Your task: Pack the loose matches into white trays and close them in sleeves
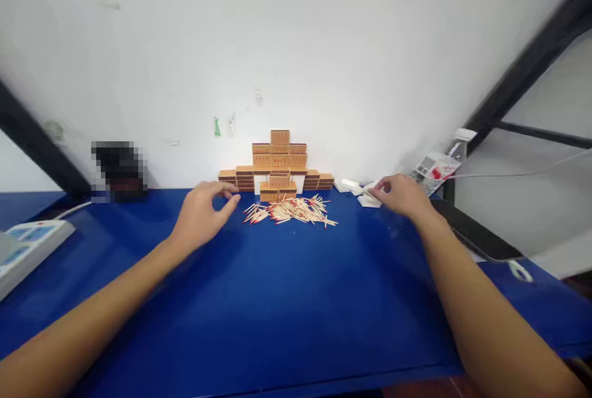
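My left hand (200, 213) hovers over the blue table, left of a heap of loose red-tipped matches (296, 210). Its thumb and index finger are apart with nothing between them. Behind the heap, orange-brown matchboxes (280, 160) are stacked against the wall in a stepped shape, tallest in the middle. A smaller stack of matchboxes (278, 190) stands in front of them. Over on the right, my right hand (398, 193) has its fingertips pinched at a folded white paper piece (369, 200). Another white piece (349, 184) lies just left of it.
A white power strip (37, 247) lies at the left edge of the blue table (277, 311). At the back right are a clear bottle (457, 146), a white-and-red packet (435, 169), a black flat object (476, 231) and a small white ring-like item (520, 271).
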Tool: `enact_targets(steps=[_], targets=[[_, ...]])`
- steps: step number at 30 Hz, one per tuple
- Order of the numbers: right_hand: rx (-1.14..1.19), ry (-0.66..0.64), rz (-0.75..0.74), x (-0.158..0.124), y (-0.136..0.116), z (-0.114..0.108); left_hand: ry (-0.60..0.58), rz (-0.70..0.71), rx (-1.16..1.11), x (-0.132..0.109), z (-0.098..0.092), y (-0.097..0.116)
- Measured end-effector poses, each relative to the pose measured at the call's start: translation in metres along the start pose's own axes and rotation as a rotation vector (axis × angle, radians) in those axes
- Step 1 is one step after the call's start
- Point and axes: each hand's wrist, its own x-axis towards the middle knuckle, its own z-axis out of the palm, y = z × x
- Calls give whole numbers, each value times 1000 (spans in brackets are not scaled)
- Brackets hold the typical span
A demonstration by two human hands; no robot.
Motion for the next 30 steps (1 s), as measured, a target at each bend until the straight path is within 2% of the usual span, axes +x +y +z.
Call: enact_targets(steps=[3, 5, 7, 9, 12, 15, 17, 19, 22, 24, 27, 30], targets=[[-29, -35, -26, 0, -2, 3, -47, -1, -54, -21, -2, -1], [-16, -4, -66, -1, -7, -2, -69, 2, -76, -30, -1, -2], [37, 61, -128, -6, -21, -13, -103, 24, -93, -35, 1, -1], [151, 85, -226, -18, -45, -27, -148, 68, -119, -37, 5, 4], [428, -58, -501, -54, -100, -42, -202, 136, -171, -41, 9, 16], [571, -248, -772, -100, -155, -40, -243, 172, -199, -46, 10, 28], [584, -336, -815, -124, -178, -33, -287, 202, -194, -49, 9, 32], [623, -378, -826, -133, -186, -26, -325, 224, -186, -51, 9, 33], [652, -325, -783, -116, -170, -24, -367, 240, -182, -52, 11, 30], [567, -180, -687, -90, -143, -28, -386, 242, -184, -53, 12, 29], [252, 15, -376, -48, -90, -33, -398, 237, -195, -52, 12, 29], [76, -47, -154, -22, -46, -29, -403, 236, -200, -52, 11, 31]])
